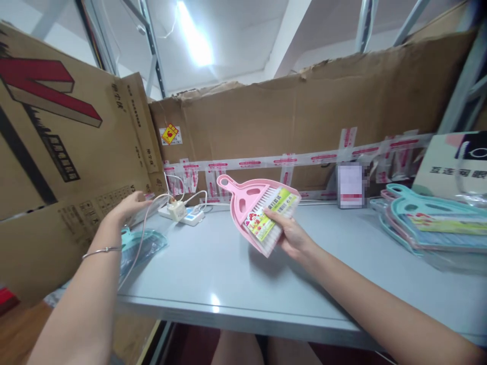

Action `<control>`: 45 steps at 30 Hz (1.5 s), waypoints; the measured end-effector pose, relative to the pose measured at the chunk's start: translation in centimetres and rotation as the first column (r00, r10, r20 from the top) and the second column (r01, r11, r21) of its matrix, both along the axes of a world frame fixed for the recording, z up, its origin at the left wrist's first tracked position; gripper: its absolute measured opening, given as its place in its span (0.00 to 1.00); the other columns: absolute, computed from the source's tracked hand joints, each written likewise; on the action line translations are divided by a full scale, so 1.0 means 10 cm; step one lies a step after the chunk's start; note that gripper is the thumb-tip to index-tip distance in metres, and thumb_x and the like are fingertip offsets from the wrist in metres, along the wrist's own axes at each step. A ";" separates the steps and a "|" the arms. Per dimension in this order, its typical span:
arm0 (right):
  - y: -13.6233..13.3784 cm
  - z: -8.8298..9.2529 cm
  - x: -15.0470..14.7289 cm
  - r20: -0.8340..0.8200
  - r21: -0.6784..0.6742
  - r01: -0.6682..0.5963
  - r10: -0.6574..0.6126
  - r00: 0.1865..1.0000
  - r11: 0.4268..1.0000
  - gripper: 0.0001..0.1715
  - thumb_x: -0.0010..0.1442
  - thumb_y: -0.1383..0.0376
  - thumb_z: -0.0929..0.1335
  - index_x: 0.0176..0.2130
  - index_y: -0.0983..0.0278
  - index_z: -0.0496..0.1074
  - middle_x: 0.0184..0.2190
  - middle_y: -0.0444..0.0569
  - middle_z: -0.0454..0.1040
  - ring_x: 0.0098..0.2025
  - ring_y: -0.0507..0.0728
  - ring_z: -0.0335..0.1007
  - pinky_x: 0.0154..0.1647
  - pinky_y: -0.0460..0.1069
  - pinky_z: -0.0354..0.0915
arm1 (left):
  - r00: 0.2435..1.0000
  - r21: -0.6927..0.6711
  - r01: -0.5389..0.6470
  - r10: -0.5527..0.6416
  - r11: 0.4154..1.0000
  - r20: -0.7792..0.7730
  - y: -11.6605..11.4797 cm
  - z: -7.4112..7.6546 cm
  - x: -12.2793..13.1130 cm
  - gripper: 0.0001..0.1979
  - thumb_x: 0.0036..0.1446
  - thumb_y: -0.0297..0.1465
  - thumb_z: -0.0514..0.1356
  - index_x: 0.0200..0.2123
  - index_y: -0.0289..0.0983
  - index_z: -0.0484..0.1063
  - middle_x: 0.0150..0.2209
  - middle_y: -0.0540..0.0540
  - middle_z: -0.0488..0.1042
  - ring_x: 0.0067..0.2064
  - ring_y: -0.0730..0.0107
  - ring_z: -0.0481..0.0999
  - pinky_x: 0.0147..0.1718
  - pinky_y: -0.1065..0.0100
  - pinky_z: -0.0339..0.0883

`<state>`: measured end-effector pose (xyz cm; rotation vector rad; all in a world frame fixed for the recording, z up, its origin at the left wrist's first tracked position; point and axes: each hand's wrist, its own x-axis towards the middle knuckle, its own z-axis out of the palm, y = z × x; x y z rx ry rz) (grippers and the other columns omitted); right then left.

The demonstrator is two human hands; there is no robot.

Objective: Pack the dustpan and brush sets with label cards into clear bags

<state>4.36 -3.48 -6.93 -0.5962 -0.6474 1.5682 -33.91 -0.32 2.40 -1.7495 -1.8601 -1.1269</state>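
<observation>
My right hand (292, 234) grips a pink mini dustpan and brush set (254, 205) by its lower edge and holds it tilted above the grey table (236, 274). A green and yellow label covers the white bristles. My left hand (131, 205) reaches to the far left, fingers stretched out flat against the cardboard wall (57, 152), close to a white cable (152, 203). A thin bracelet sits on that wrist. A teal dustpan in clear wrap (142, 243) lies under my left forearm.
A white power strip (182, 214) with a plug lies at the back of the table. A stack of teal and pink dustpan sets (429, 223) lies at the right. Taped cardboard (304, 116) walls off the back. A printed box (452, 162) stands far right.
</observation>
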 end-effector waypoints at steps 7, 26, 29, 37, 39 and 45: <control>-0.04 0.05 0.01 0.013 -0.014 0.042 -0.041 0.999 0.999 0.22 0.41 0.71 0.75 0.39 0.65 0.72 0.32 0.48 0.79 0.32 0.57 0.76 0.34 0.51 0.73 | 0.983 0.140 -0.182 0.182 0.973 0.017 -0.04 -0.02 -0.15 0.05 0.45 0.30 0.62 0.23 0.34 0.73 0.17 0.52 0.71 0.21 0.71 0.66 0.22 0.72 0.59; -0.47 0.09 0.78 0.113 -0.141 0.397 -0.383 0.917 0.907 0.25 0.40 0.73 0.75 0.40 0.60 0.74 0.36 0.45 0.78 0.32 0.56 0.76 0.28 0.47 0.75 | 0.620 -0.376 0.675 -0.764 0.635 -0.178 -0.62 -0.81 1.73 0.13 0.60 0.36 0.53 0.44 0.38 0.71 0.41 0.43 0.76 0.43 0.66 0.74 0.42 0.65 0.67; -0.44 0.03 0.88 0.178 -0.137 0.424 -0.399 0.899 0.895 0.26 0.38 0.71 0.76 0.41 0.60 0.74 0.38 0.47 0.78 0.32 0.57 0.76 0.28 0.46 0.75 | 0.718 -0.410 0.611 -0.692 0.677 -0.073 -0.53 -0.56 1.48 0.14 0.62 0.34 0.49 0.48 0.40 0.69 0.45 0.43 0.74 0.46 0.66 0.72 0.45 0.64 0.65; -0.26 -0.01 1.05 0.235 -0.149 0.486 -0.446 0.864 0.861 0.28 0.36 0.71 0.77 0.40 0.58 0.75 0.41 0.49 0.77 0.33 0.58 0.76 0.29 0.45 0.74 | 0.700 -0.717 0.408 -0.698 0.565 -0.151 0.08 -0.44 2.10 0.20 0.62 0.35 0.45 0.54 0.41 0.66 0.42 0.42 0.76 0.41 0.61 0.74 0.39 0.64 0.64; -0.24 -0.02 1.06 0.229 -0.168 0.486 -0.446 0.865 0.857 0.29 0.36 0.71 0.77 0.41 0.58 0.74 0.41 0.49 0.78 0.33 0.58 0.77 0.28 0.45 0.74 | 0.661 -0.821 0.351 -0.741 0.450 -0.123 0.27 -0.45 2.40 0.24 0.61 0.41 0.44 0.57 0.43 0.62 0.40 0.43 0.77 0.39 0.62 0.75 0.36 0.65 0.63; -0.27 -0.07 1.06 0.239 -0.282 0.445 -0.387 0.890 0.850 0.36 0.33 0.69 0.78 0.44 0.59 0.73 0.39 0.51 0.78 0.32 0.61 0.77 0.28 0.48 0.75 | 0.635 -0.863 0.262 -0.751 0.432 -0.183 0.45 -0.54 2.69 0.29 0.62 0.44 0.39 0.34 0.36 0.76 0.27 0.40 0.76 0.30 0.60 0.74 0.29 0.64 0.62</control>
